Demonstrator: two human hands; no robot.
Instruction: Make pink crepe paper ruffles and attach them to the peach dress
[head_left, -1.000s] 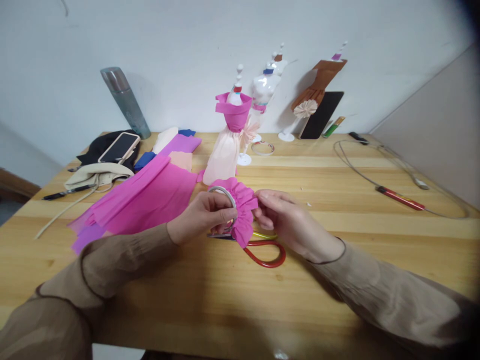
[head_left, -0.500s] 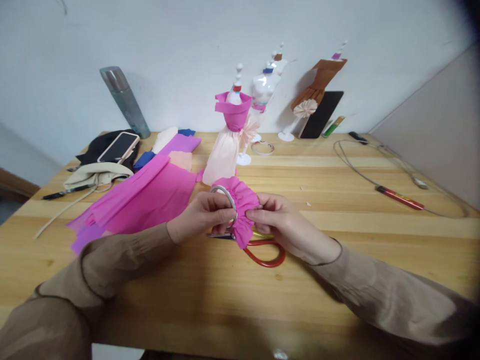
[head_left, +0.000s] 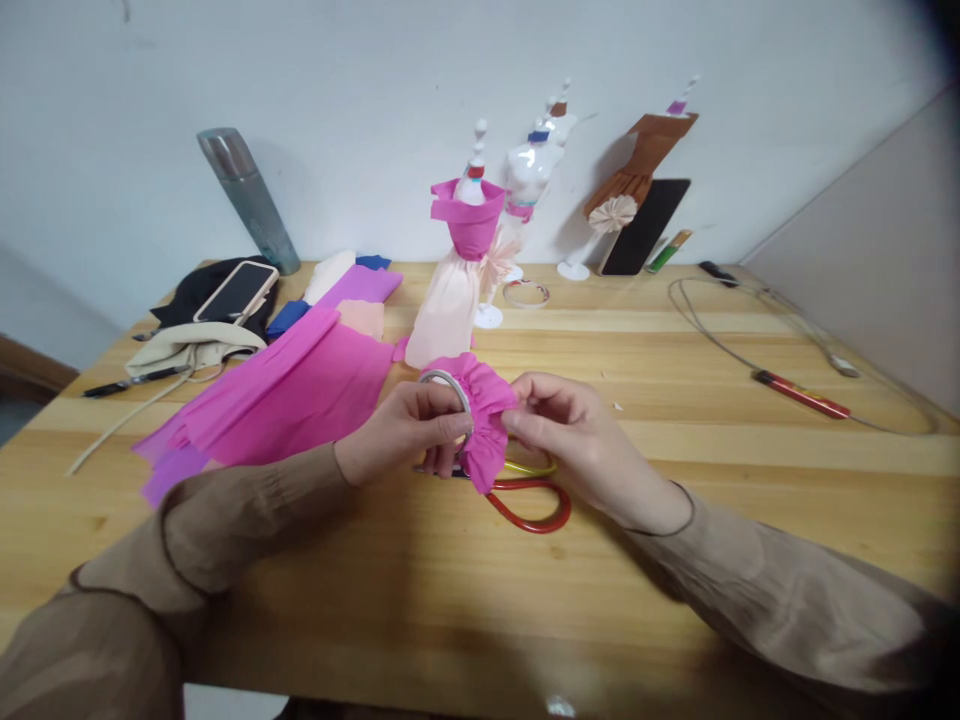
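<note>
My left hand (head_left: pixel 405 432) is closed around a roll of tape (head_left: pixel 448 386) with gathered pink crepe paper (head_left: pixel 487 420) ruffled along its edge. My right hand (head_left: pixel 570 432) pinches the right side of that pink ruffle with thumb and fingers. Both hands hover just above the wooden table (head_left: pixel 480 580). Under them lie scissors with red and yellow handles (head_left: pixel 529 495).
Pink crepe sheets (head_left: pixel 292 390) lie to the left, beside a phone (head_left: pixel 236 290) on dark cloth, a pen (head_left: pixel 127 382) and a grey flask (head_left: pixel 247 200). Small mannequins with paper dresses (head_left: pixel 465 270) stand at the back, near a tape ring (head_left: pixel 525 293). A cable and a red tool (head_left: pixel 799 393) lie right.
My right hand's fingers have shifted slightly along the ruffle, pinching it at a higher spot. My left hand and the tape roll have stayed put.
</note>
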